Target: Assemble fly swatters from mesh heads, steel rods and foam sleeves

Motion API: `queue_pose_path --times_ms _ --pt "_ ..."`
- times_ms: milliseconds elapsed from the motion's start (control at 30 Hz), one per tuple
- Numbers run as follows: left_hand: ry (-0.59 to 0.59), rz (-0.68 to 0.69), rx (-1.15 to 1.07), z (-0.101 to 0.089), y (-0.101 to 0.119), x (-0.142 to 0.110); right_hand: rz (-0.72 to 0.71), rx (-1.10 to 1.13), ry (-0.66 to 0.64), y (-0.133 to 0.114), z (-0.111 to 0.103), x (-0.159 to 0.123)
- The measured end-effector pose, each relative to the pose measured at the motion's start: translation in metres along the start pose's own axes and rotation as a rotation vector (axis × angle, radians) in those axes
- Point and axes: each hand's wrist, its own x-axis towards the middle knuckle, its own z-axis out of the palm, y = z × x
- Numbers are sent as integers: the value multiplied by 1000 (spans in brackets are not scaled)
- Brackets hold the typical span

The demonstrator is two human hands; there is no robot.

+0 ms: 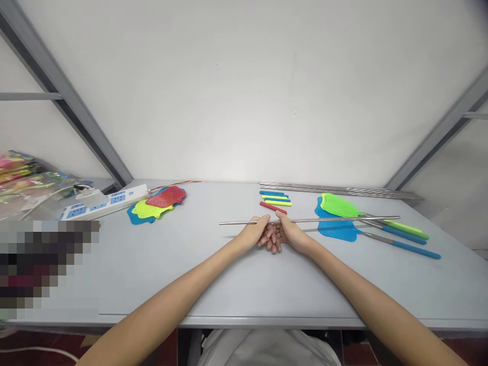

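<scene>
A thin metal rod (236, 222) lies across both my hands, slightly above the table and nearly level. My left hand (252, 233) grips it left of its middle, thumb on top. Close beside it, my right hand (293, 235) has its thumb and fingers on the same rod. The fingers of both hands curl together beneath it. Just beyond my hands lies a red handle sleeve (273, 207). Several blue and yellow handle sleeves (277, 200) lie behind that one.
At right lie fly swatters with green (339, 205) and blue heads (335, 230). A bundle of metal rods (343, 190) runs along the wall. Loose swatter heads (168, 197) and a power strip (110, 203) are at left, near plastic-wrapped goods (26, 175).
</scene>
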Motion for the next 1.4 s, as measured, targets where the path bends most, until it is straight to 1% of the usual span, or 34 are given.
queue_pose_path --times_ms 233,733,900,1133,1400 --pt "21 0 34 -4 -4 2 -6 10 -9 1 0 1" --pt "81 -5 59 -6 -10 4 -8 17 26 5 0 6" --pt "75 -1 89 -5 -7 2 -14 0 35 0 3 3" --pt "69 22 167 -6 -4 2 -11 -23 -10 -5 4 -1" --pt "89 53 239 -7 -3 1 -8 -4 22 -5 4 -1"
